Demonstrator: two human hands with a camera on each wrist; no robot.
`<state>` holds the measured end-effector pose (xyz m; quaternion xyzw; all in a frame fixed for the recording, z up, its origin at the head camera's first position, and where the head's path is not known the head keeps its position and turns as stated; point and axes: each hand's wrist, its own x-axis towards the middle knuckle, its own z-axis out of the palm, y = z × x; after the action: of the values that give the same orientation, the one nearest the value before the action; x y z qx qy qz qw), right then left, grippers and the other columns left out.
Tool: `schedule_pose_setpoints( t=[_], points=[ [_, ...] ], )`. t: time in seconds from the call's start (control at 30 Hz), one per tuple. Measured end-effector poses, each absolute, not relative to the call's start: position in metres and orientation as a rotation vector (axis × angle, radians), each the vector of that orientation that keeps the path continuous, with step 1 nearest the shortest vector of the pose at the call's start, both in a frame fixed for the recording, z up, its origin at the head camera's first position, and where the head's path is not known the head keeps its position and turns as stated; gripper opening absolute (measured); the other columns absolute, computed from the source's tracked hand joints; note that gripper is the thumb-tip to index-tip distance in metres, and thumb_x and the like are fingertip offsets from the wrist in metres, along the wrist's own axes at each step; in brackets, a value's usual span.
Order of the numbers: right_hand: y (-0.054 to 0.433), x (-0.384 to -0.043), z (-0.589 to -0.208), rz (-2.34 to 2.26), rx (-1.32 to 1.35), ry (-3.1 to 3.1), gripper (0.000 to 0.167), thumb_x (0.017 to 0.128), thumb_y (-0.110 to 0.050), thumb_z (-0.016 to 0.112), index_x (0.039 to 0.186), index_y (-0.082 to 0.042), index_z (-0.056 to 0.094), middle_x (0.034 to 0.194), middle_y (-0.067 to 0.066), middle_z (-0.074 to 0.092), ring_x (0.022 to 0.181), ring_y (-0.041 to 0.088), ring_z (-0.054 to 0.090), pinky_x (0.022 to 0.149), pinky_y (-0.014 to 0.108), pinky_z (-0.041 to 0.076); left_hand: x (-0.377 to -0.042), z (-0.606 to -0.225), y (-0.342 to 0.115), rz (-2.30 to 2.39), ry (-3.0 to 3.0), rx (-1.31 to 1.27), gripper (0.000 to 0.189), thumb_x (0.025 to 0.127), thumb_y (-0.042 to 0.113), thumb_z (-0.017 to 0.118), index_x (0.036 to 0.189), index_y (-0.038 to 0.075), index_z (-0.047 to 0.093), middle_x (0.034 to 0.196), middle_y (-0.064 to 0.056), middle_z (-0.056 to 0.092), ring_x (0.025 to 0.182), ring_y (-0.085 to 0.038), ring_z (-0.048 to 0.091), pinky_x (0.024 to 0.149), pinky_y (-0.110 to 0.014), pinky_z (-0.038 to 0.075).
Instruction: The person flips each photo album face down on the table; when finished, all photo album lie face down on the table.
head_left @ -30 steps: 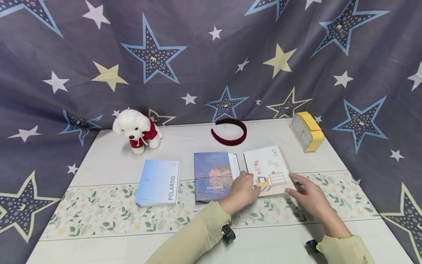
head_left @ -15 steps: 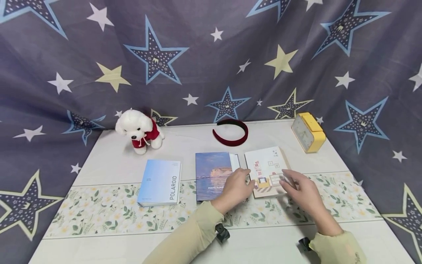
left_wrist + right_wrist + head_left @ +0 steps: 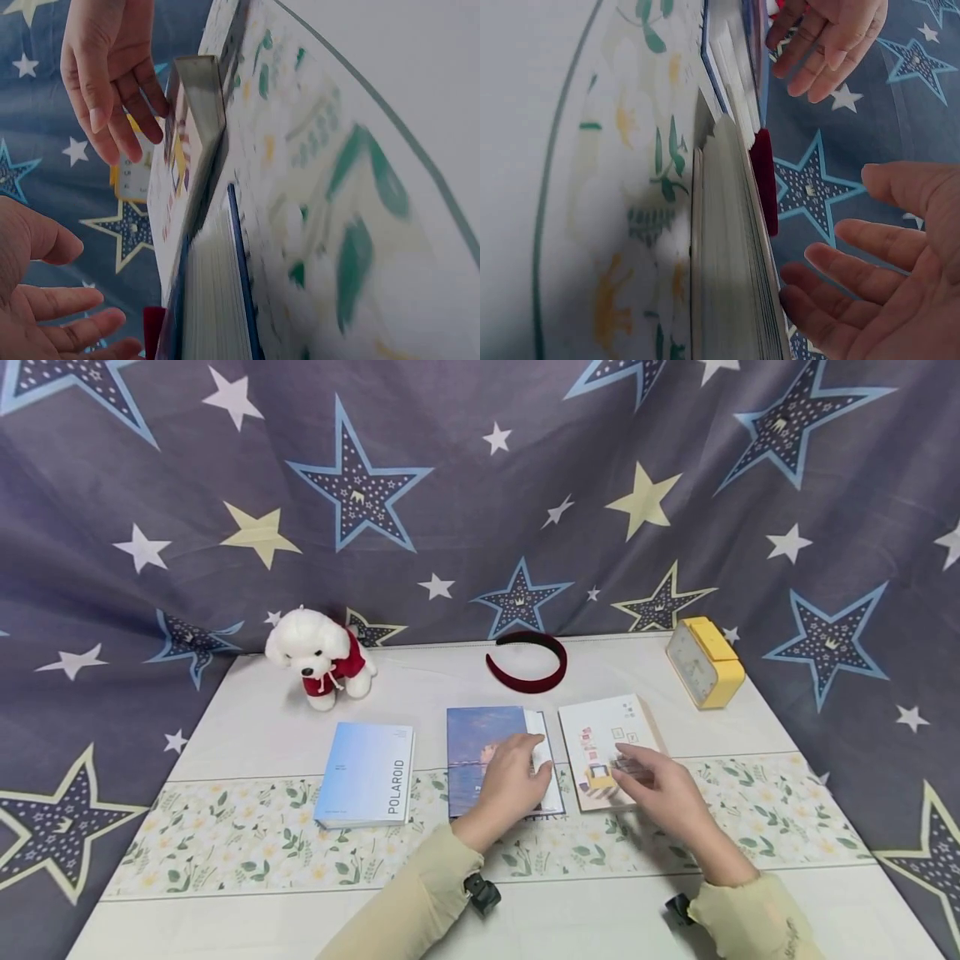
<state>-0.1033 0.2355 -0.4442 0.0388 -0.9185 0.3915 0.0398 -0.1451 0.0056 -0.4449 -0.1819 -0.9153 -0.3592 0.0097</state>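
My left hand (image 3: 513,785) is over the blue photo album (image 3: 465,743), hiding part of its cover. Its fingers are loosely spread; the left wrist view shows them apart from the album's pages (image 3: 217,292). Over the white book with a drawn room on its cover (image 3: 596,722) is my right hand (image 3: 663,785), thumb and fingers parted. In the right wrist view, the fingers of that hand (image 3: 885,262) come close to the book's cover edge; whether they touch cannot be told. Both books lie flat and closed, side by side with a narrow gap.
A light-blue POLAROID album (image 3: 363,777) lies to the left. Behind stand a white toy dog (image 3: 307,647) in red clothes, a dark red headband (image 3: 528,683) and a yellow clock (image 3: 705,664). A star-patterned cloth (image 3: 450,468) hangs behind the table.
My left hand has moved left, off the white book's left edge to over the blue photo album. My right hand has left that book's right edge and shifted left over its cover.
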Motion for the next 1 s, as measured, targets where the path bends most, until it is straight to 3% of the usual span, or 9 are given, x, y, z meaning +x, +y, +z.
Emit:
schedule_pose_setpoints(
  t=[0.3,0.5,0.73,1.0],
  points=[
    [0.219,-0.11,-0.446,1.232,0.227,-2.843,0.047,0.093,-0.019,0.068,0.134,0.001,0.056,0.112,0.021,0.068,0.096,0.032,0.068,0.082,0.047,0.055,-0.141,-0.453,-0.023,-1.048,-2.79,-0.577,0.044,0.088,0.015,0.064,0.13,0.0,0.059,0.129,-0.019,0.055,0.123,-0.037,0.049,0.106,-0.05,0.036],
    [0.21,-0.112,-0.451,1.35,0.26,-2.841,0.049,0.094,-0.018,0.067,0.136,0.002,0.053,0.117,0.02,0.066,0.099,0.029,0.067,0.084,0.044,0.054,-0.136,-0.456,-0.036,-0.949,-2.792,-0.533,0.051,0.086,0.016,0.064,0.132,-0.003,0.055,0.137,-0.028,0.046,0.131,-0.045,0.039,0.11,-0.06,0.024],
    [0.197,-0.114,-0.453,1.402,0.247,-2.84,0.05,0.093,-0.017,0.066,0.137,0.002,0.052,0.125,0.022,0.062,0.104,0.033,0.065,0.089,0.045,0.053,-0.129,-0.461,-0.047,-0.791,-2.873,-0.44,0.062,0.085,0.023,0.069,0.139,0.0,0.049,0.148,-0.029,0.034,0.139,-0.049,0.024,0.108,-0.069,0.017],
    [0.185,-0.114,-0.453,1.442,0.264,-2.849,0.051,0.094,-0.018,0.066,0.138,0.003,0.051,0.124,0.023,0.062,0.106,0.032,0.065,0.091,0.042,0.052,-0.125,-0.466,-0.057,-0.785,-2.907,-0.443,0.074,0.083,0.027,0.071,0.144,-0.003,0.041,0.151,-0.034,0.023,0.142,-0.05,0.013,0.112,-0.064,0.016]
  ],
)
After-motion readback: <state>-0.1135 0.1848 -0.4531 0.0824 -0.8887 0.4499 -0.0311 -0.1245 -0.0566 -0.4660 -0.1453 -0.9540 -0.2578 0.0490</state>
